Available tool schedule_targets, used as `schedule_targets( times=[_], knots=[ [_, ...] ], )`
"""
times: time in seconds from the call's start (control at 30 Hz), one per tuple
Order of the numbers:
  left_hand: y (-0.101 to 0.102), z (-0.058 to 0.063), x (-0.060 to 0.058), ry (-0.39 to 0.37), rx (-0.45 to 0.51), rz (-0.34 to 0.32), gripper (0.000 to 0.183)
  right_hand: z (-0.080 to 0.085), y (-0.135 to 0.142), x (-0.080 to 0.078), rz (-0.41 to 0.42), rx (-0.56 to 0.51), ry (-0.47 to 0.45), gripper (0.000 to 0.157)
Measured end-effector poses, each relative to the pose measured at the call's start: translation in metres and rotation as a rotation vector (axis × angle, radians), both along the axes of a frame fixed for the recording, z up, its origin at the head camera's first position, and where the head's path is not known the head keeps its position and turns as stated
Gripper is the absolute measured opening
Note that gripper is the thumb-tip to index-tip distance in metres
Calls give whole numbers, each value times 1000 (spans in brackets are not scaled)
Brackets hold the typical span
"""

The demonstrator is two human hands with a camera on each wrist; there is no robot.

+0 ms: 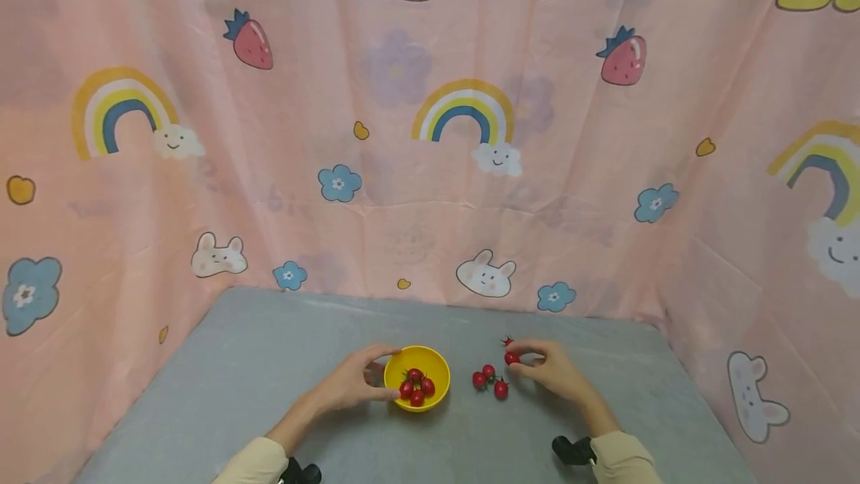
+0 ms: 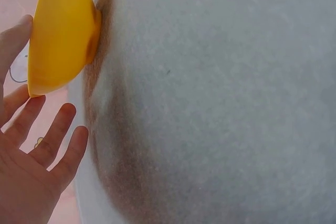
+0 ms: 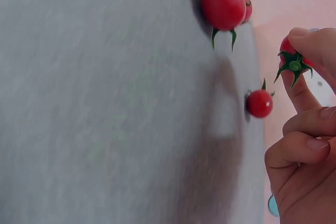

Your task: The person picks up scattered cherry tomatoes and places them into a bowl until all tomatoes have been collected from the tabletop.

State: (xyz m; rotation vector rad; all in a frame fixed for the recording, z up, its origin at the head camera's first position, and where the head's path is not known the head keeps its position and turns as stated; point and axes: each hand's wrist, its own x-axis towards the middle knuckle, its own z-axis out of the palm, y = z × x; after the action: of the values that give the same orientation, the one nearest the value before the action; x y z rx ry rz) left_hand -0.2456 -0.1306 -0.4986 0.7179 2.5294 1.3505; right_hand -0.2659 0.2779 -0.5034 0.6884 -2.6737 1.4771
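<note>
A yellow bowl [image 1: 441, 387] stands on the grey table with several red cherry tomatoes [image 1: 428, 388] inside it. My left hand [image 1: 352, 379] holds the bowl's left side, thumb at the near rim and index finger at the far rim; the other fingers spread free of it in the left wrist view. Between thumb and index finger, my right hand [image 1: 552, 372] pinches one cherry tomato [image 3: 295, 56], raised above the table with its green calyx showing. Three loose cherry tomatoes [image 1: 501, 389] lie between the bowl and the right hand. Another tomato [image 3: 260, 103] lies just beyond that hand.
The grey table [image 1: 302, 334] reaches back to a pink patterned curtain [image 1: 430, 230], which also hangs along both sides. Black wrist straps [image 1: 572, 451] sit by the cream sleeves [image 1: 625, 460].
</note>
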Motion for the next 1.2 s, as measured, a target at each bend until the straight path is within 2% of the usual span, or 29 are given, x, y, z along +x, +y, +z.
schedule_targets(
  times=[0.1,0.43,0.67,1.2],
  knots=[
    [0,-1,0,-1,-3,0,65,1,-6,-2,20,-18,0,29],
    [-2,-1,1,4,19,-5,66,8,-35,-4,13,13,-17,30],
    [-4,-3,1,11,25,-7,66,11,-55,-3,43,-19,-64,31],
    [-2,-1,0,18,19,-16,65,22,-76,0,101,-77,-103,31]
  ],
)
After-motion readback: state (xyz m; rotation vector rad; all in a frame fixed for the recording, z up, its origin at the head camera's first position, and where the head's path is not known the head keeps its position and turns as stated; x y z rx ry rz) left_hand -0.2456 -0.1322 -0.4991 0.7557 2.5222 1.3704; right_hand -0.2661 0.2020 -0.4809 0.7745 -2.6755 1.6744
